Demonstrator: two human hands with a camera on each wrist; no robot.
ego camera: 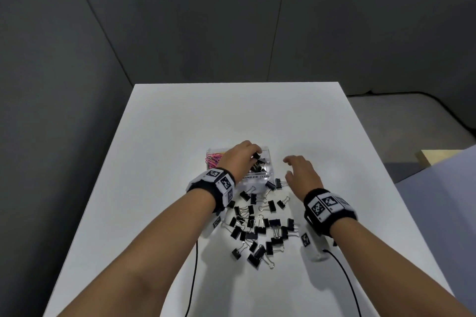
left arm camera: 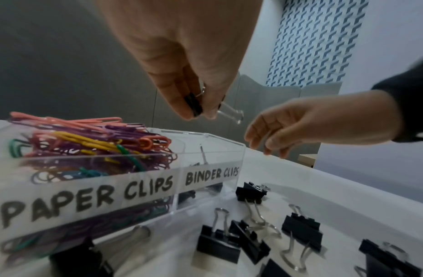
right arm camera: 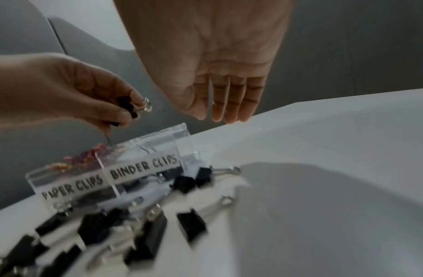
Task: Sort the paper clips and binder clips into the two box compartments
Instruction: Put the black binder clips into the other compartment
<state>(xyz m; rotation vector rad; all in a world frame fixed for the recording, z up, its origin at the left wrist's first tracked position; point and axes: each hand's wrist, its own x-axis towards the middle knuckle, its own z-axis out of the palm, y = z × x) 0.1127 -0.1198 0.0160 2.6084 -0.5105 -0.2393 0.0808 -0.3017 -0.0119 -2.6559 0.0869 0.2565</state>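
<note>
A clear two-compartment box (ego camera: 268,149) (left arm camera: 205,136) (right arm camera: 181,131) stands mid-table, labelled PAPER CLIPS on the left and BINDER CLIPS on the right. Coloured paper clips (ego camera: 212,158) (left arm camera: 87,142) fill the left compartment. My left hand (ego camera: 253,154) (left arm camera: 198,112) hovers over the right compartment and pinches black binder clips (left arm camera: 193,105) (right arm camera: 128,105). My right hand (ego camera: 289,167) (right arm camera: 219,116), to the right of the box, hangs with straight fingers and holds nothing. Several black binder clips (ego camera: 257,226) (left arm camera: 250,191) (right arm camera: 191,223) lie scattered in front of the box.
The white table (ego camera: 180,121) ends at dark walls behind and to the left. Black cables (ego camera: 194,265) trail from both wrist devices toward the near edge. A pale raised surface (ego camera: 443,188) borders the table at right.
</note>
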